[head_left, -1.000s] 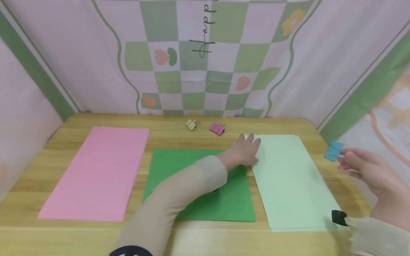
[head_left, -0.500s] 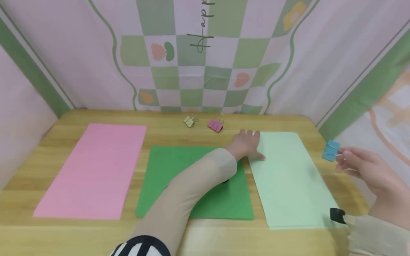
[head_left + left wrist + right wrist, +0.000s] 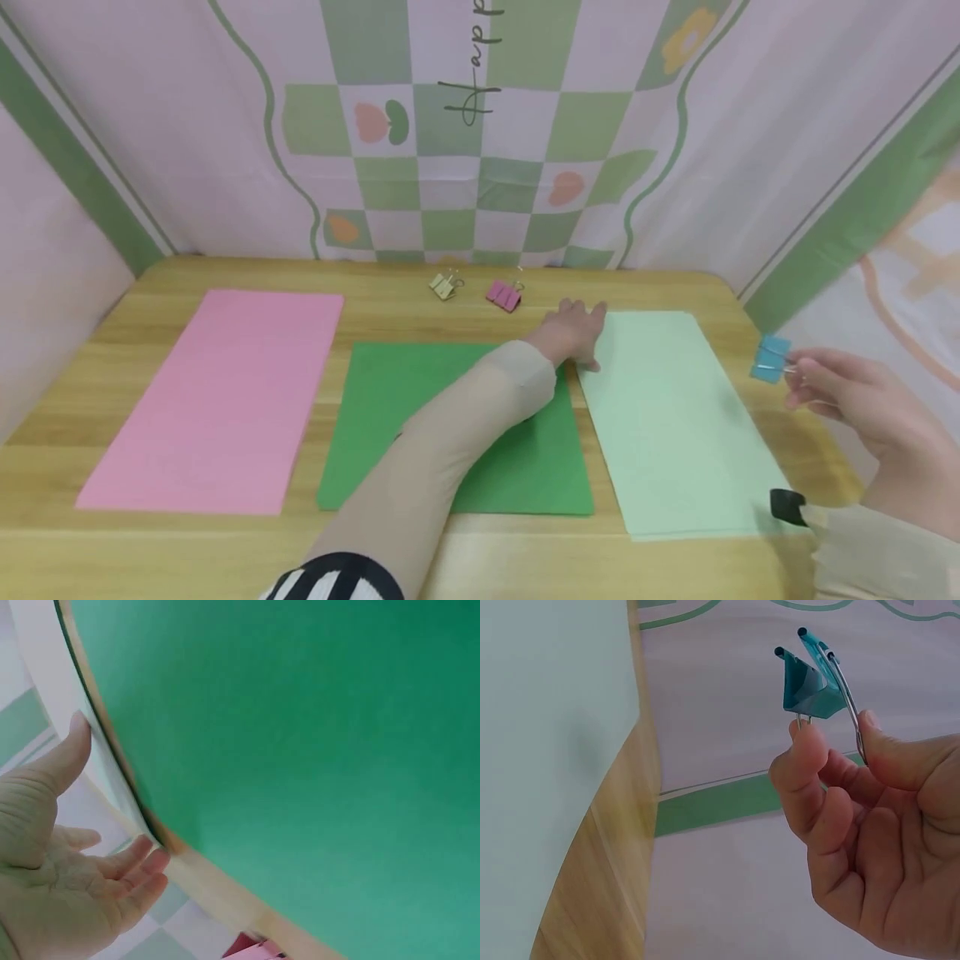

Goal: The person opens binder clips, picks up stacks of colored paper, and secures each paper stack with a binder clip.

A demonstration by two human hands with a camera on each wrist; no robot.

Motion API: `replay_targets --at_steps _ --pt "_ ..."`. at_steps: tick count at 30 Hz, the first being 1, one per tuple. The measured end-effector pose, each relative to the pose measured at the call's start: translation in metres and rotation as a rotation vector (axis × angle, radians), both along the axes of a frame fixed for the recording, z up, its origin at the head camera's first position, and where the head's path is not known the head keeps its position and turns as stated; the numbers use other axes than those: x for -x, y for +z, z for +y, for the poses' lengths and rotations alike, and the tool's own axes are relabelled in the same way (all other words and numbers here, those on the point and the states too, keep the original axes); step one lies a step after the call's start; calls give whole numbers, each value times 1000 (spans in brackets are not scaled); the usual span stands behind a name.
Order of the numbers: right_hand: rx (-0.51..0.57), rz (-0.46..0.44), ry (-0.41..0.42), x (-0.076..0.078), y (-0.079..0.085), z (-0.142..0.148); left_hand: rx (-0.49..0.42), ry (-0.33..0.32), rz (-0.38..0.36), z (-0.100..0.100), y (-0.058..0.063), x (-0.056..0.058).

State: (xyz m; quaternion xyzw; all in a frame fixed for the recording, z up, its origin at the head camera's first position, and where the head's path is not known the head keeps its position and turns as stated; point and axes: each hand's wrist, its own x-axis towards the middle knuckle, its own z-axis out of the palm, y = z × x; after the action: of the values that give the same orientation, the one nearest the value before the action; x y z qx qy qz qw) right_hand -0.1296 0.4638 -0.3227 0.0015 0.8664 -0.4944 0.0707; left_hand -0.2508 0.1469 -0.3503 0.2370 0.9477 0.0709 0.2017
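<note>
My right hand [image 3: 862, 400] pinches a blue binder clip [image 3: 771, 358] by its wire handles, off the right side of the pale green sheets. In the right wrist view the clip [image 3: 810, 682] points up, its mouth parted, with thumb and index finger on the handles. My left hand [image 3: 573, 332] lies at the upper left edge of the pale green paper stack [image 3: 675, 417], fingers spread. The left wrist view has the thumb and fingertips of that hand [image 3: 82, 877] against the paper's edge. Near the stack's bottom, sheet edges are slightly offset.
Dark green paper [image 3: 420, 400] lies under my left forearm, and pink paper [image 3: 217, 400] is at the left. A yellow binder clip [image 3: 444, 287] and a pink binder clip [image 3: 504, 295] sit at the back of the wooden table [image 3: 525, 558]. A patterned curtain [image 3: 450, 192] hangs behind.
My left hand has shifted slightly along the pale green stack's edge, its thumb drawn back from over the sheet to the edge. The blue clip has dipped slightly in my right hand.
</note>
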Motion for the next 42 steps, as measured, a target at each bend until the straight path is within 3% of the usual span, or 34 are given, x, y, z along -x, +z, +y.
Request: replay_targets --at_steps 6,11,14,17,22,29,35,38,42 --pt "8 13 5 1 0 -3 110 37 -4 1 13 -1" --pt "47 25 -4 -1 -1 -1 132 45 -67 4 20 -1" --pt "39 19 -10 -1 -1 0 115 36 -90 4 18 1" --pt "25 14 -12 -2 -2 0 37 51 -96 4 7 4" --pt "24 21 -10 -3 -4 2 -167 104 -102 0 -9 12" --pt "20 24 -20 -3 -4 4 -205 121 -127 -2 -11 17" --pt "-27 10 -41 -4 -2 1 -255 84 -55 -7 -15 21" --pt "-91 -7 -49 -4 0 -1 -326 89 -49 -9 -16 23" --pt "-148 -15 -50 -6 2 -1 -475 149 -146 -9 -13 24"
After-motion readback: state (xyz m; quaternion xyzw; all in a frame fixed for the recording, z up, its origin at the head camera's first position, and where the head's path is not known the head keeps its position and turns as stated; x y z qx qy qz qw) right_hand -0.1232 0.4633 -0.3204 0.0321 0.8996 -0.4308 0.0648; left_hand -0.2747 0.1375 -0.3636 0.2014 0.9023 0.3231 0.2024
